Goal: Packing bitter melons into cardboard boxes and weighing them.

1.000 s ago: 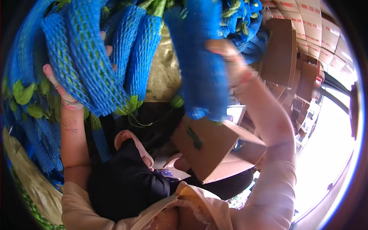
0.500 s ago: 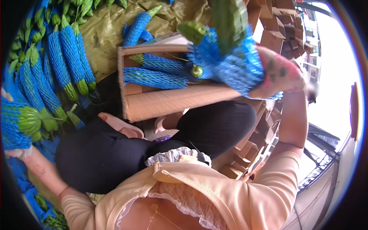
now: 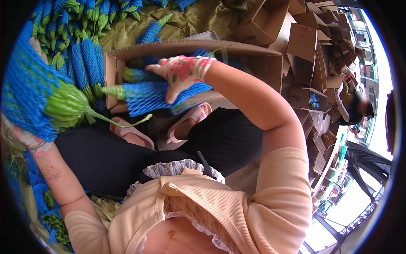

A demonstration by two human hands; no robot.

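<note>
My left hand [image 3: 29, 142], in a floral glove, is closed around a green bitter gourd [image 3: 65, 106] in a blue foam net sleeve. Its ribbed end and long stem point right, and the bundle hides most of my fingers. My right hand [image 3: 182, 74], gloved alike, reaches over a cardboard box [image 3: 253, 51] with fingers stretched and thumb apart. Just under it lies a sleeved bitter gourd [image 3: 146, 97], tip to the left, along the box's near side. Another sleeved gourd [image 3: 137, 75] lies farther in. My right hand and forearm hide part of the contents.
Several sleeved gourds [image 3: 89, 53] lie in rows at the far left on an olive tarp [image 3: 186, 21]. A lone sleeved gourd [image 3: 154, 29] rests beyond the box. Opened cardboard boxes [image 3: 302, 46] crowd the right. Farther right is another person [image 3: 353, 106].
My right hand has swung left and down from the box's right end, and its sleeved gourd now lies in the box. My left hand has brought its gourd up and inward. The view has shifted.
</note>
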